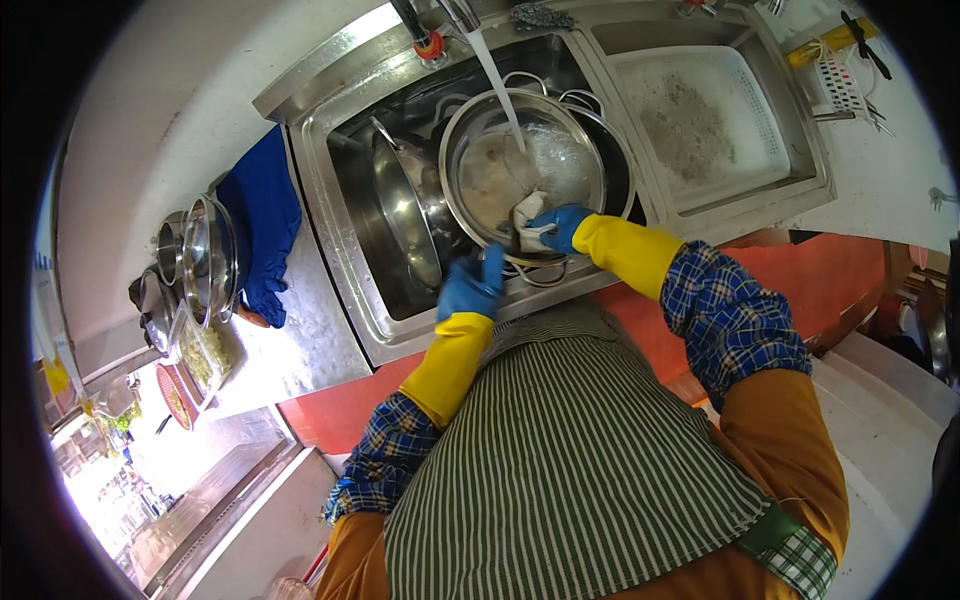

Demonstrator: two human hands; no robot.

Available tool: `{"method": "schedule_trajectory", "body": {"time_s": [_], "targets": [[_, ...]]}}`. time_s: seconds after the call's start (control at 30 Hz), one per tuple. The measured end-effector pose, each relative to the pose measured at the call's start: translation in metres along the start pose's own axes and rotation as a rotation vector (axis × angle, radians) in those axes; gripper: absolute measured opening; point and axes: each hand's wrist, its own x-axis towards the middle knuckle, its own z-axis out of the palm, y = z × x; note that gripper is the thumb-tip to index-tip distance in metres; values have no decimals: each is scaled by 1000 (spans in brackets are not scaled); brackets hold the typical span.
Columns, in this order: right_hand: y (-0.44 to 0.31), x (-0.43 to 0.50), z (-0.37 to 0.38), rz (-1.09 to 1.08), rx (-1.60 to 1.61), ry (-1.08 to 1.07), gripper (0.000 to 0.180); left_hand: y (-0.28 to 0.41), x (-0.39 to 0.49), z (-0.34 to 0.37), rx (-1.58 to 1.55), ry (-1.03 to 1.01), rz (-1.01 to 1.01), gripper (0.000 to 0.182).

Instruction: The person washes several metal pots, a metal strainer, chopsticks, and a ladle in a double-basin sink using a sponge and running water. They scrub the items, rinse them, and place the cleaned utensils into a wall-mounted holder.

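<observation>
Water runs from the faucet (461, 16) into a round steel pot (448, 176) in the left sink basin. My right hand (564, 227), in a blue glove with a yellow cuff, grips a whitish cloth (530, 217) against the pot's near inner wall. At the near left of that pot is my gloved left hand (472, 287), slightly blurred, fingers raised and apart, holding nothing. Another steel pot (621, 165) lies partly beneath the first, its handles showing. A large steel pan (409, 206) leans on its side at the left of the basin.
The right basin holds a white plastic tub (765, 124) of cloudy water. On the left counter are blue gloves (262, 217), stacked steel bowls (206, 259) and a clear container of chopped food (202, 356). A perforated white basket (838, 82) stands at the upper right.
</observation>
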Motion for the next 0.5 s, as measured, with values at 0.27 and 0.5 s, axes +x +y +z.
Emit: {"method": "schedule_trajectory", "body": {"time_s": [0.27,0.5], "targets": [[-46,-11,10,-85,78,105,38,-11,18,24,-544,-451,-285,65],[10,9,-54,165,-146,136,35,20,1,-8,-599,-375,-248,47]]}}
